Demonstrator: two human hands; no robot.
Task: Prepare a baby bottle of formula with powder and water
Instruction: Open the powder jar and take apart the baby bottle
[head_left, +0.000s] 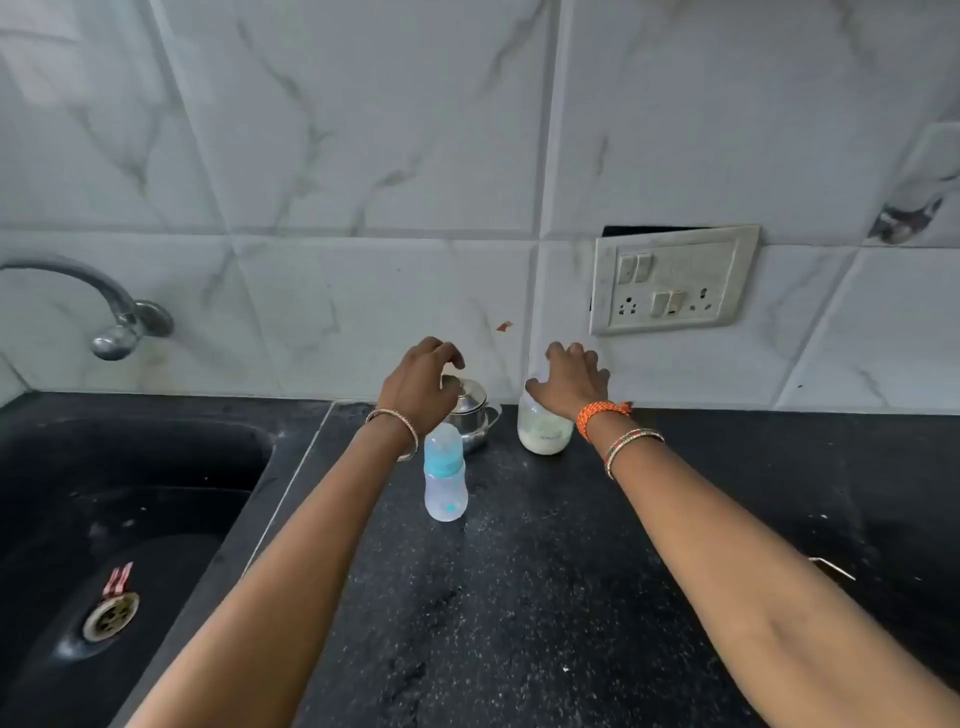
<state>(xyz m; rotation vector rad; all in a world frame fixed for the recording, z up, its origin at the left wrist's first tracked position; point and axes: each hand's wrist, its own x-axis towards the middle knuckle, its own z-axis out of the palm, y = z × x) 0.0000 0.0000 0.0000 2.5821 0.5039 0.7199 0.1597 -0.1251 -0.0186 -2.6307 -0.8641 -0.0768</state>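
Clearly, the left hand (423, 376), fingers curled loosely above the shiny lidded steel pot (470, 413), could clip the capped translucent plastic baby bottle (445, 473) standing just beside its wrist, near the black speckled stone desk's (545, 571) sink-side edge. The right hand (571, 382) spreads over the clear powder jar (544, 426) (grip uncertain) at the back edge.
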